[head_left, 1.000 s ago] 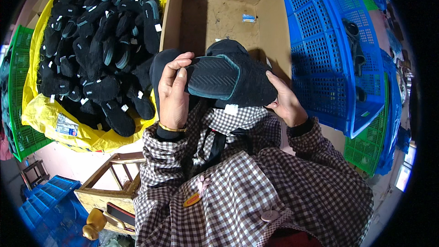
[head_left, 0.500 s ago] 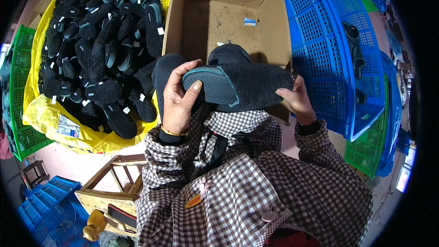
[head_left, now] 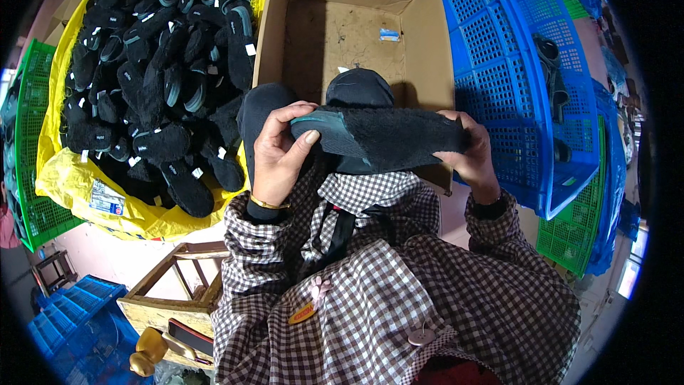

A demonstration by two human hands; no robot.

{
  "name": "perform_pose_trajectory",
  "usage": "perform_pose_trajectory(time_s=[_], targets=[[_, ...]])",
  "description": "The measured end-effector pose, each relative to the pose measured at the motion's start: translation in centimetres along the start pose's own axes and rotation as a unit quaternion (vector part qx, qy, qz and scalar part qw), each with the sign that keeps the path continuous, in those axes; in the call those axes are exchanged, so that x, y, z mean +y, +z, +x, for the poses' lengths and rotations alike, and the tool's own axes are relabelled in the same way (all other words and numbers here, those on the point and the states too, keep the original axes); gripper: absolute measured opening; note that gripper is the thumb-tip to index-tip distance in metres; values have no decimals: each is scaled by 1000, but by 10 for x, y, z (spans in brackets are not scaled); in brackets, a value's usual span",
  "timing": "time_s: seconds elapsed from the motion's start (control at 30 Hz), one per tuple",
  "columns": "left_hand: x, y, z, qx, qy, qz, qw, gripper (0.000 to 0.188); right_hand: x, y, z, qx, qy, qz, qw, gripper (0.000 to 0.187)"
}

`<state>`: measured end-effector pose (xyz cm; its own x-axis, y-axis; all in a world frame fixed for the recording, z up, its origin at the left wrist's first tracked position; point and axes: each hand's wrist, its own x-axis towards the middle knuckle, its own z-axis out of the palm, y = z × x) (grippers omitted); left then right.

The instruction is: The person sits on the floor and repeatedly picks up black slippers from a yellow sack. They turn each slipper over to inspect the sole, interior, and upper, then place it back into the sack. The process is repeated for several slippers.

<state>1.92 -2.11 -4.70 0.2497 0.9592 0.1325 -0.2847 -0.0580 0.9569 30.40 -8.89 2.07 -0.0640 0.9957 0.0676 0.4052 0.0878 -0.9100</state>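
Stretched level between both hands is a fleecy black insole [head_left: 406, 135], with a dark grey-green ribbed piece covering its left end. My left hand [head_left: 279, 160] grips that ribbed end, thumb on the near face and fingers along the upper edge. The opposite, furry end is pinched in my right hand [head_left: 470, 157], its thumb below and its fingers over the top. Beneath the insole are my knees in dark trousers. A big heap of similar black insoles [head_left: 153, 71], several with small white tags, lies to the left in a yellow sack [head_left: 64, 171].
Straight ahead stands an open cardboard box [head_left: 342, 21] with a small blue-and-white scrap [head_left: 388, 34] inside. Blue plastic crates [head_left: 499, 64] rise on the right, above a green crate [head_left: 573, 235]. A wooden stool [head_left: 164, 299] and a blue crate [head_left: 82, 306] are at lower left.
The insole has tipped so its ribbed face is seen at a flatter angle. My right hand has shifted inward and lower around its end. The left hand keeps its grip.
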Motion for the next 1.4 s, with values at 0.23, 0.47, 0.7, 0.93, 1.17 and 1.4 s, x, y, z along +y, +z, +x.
perform_pose_trajectory(time_s=[0.23,0.47,0.7,0.93,1.17,1.4], targets=[[1,33,-16,163,55,345,923,14,-23,35,3,89,82,-41,992,39],[3,68,-14,85,-174,-63,979,18,-49,49,3,104,48,-147,982,41],[-3,42,-7,114,-320,-137,931,21,-44,67,7,3,11,-287,958,53],[25,23,5,47,-406,-111,906,46,-42,82,0,-53,-84,-317,943,64],[33,23,5,76,-337,-57,937,47,-49,84,6,-113,-90,-296,944,66],[34,-5,14,1,-430,-54,901,32,-49,87,16,-149,-124,-258,947,62]])
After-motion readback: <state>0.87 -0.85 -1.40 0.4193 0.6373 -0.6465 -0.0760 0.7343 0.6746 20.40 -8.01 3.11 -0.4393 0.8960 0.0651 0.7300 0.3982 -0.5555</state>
